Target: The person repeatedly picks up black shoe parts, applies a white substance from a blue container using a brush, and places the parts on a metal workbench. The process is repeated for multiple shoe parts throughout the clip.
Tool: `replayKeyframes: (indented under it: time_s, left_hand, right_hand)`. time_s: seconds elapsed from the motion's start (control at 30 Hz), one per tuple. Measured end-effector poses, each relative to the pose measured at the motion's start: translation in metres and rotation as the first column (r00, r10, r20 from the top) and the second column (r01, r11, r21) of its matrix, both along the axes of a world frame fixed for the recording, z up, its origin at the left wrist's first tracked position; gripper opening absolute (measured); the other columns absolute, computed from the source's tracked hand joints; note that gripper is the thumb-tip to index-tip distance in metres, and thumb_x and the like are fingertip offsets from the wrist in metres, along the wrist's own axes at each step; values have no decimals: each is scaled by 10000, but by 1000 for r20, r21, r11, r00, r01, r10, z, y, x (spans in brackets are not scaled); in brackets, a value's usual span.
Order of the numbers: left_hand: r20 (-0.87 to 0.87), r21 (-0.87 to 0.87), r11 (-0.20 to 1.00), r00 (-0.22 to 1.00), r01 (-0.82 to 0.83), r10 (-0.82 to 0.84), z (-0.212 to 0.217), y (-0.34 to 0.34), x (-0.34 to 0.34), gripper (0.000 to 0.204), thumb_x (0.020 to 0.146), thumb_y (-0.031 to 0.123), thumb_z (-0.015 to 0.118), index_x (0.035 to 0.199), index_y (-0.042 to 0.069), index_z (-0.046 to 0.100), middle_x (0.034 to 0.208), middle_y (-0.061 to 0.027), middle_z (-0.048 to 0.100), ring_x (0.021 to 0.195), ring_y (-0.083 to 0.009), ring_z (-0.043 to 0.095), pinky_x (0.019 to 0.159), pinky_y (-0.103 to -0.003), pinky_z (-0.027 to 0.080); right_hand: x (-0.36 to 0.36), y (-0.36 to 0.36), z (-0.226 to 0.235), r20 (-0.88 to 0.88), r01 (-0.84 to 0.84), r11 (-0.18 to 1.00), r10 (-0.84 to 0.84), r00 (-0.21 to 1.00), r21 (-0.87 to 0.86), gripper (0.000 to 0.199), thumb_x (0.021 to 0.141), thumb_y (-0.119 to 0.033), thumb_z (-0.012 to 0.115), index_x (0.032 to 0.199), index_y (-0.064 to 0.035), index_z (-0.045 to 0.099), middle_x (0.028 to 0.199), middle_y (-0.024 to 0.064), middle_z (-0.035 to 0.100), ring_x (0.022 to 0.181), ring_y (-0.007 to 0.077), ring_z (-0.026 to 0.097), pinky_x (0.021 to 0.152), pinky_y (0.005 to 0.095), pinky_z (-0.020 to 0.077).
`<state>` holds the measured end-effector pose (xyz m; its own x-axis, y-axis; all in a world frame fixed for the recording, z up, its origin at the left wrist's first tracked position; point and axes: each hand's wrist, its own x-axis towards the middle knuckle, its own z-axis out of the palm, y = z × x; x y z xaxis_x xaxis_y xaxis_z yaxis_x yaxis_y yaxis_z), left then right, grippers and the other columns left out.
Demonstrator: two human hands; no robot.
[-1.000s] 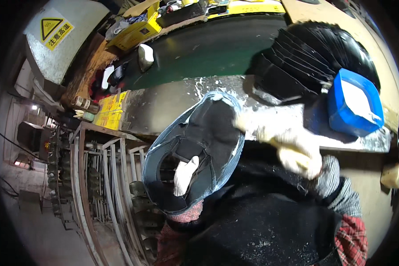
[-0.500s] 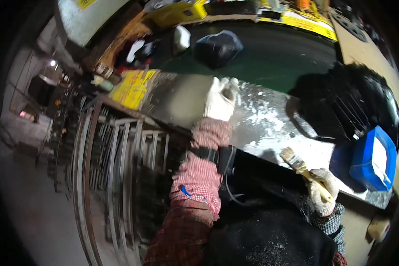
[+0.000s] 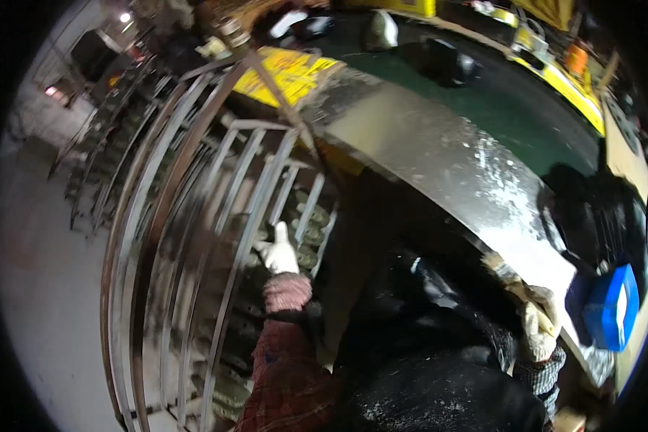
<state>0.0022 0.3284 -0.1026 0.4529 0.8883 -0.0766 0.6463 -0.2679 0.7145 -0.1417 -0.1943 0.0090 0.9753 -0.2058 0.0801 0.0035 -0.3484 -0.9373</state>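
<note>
My left hand (image 3: 277,253), in a white glove, reaches in among the bars of a metal rack (image 3: 248,180) on my left. Its fingers are apart and I see nothing held in it. Greenish, lumpy parts (image 3: 308,241) sit on the rack's levels close by; their kind is hard to make out. My right hand (image 3: 541,325), also gloved, is closed round the handle of a paintbrush (image 3: 502,270). The brush's bristles point up and left, over the near edge of the metal-topped table (image 3: 425,155).
A blue plastic container (image 3: 612,309) stands at the table's right end, beside a black plastic bag (image 3: 590,216). Yellow sheeting (image 3: 284,75) covers the left end. Behind lies a dark green surface (image 3: 497,122) with a dark lump (image 3: 450,65) and a pale one (image 3: 381,32).
My left hand has left the tabletop and moved down and left to the rack. The view has turned left. My right hand still grips the paintbrush.
</note>
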Motion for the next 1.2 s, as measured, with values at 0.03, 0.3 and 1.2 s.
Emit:
replayKeyframes:
  time_s: [0.03, 0.3, 1.2]
  left_hand:
    - [27, -100, 987, 991, -129, 133, -16, 9, 13, 945, 846, 670, 689, 1397, -69, 480, 1322, -258, 604, 1229, -404, 564, 1038, -462, 445]
    - [481, -816, -19, 697, 578, 532, -61, 25, -21, 548, 900, 376, 695, 1254, -20, 562, 1117, -175, 612, 1044, -310, 599, 918, -472, 540]
    - [534, -796, -524, 761, 305, -368, 70, -280, -68, 805, 949, 706, 437, 1297, -13, 538, 1000, -247, 660, 719, -369, 688, 506, -396, 600]
  right_hand:
    - [3, 4, 3, 50, -33, 993, 39, 998, -111, 222, 900, -118, 662, 1079, 14, 666, 1012, 138, 683, 936, 226, 644, 860, 357, 516]
    - [-5, -14, -2, 135, 18, 973, 13, 991, -230, 242, 858, -112, 724, 1042, 41, 686, 942, 150, 713, 815, 215, 682, 759, 330, 555]
    - [-116, -259, 79, 328, 740, 619, -664, 672, -263, 315, 980, -336, 653, 1031, -35, 730, 728, -35, 600, 649, 52, 498, 580, 213, 386]
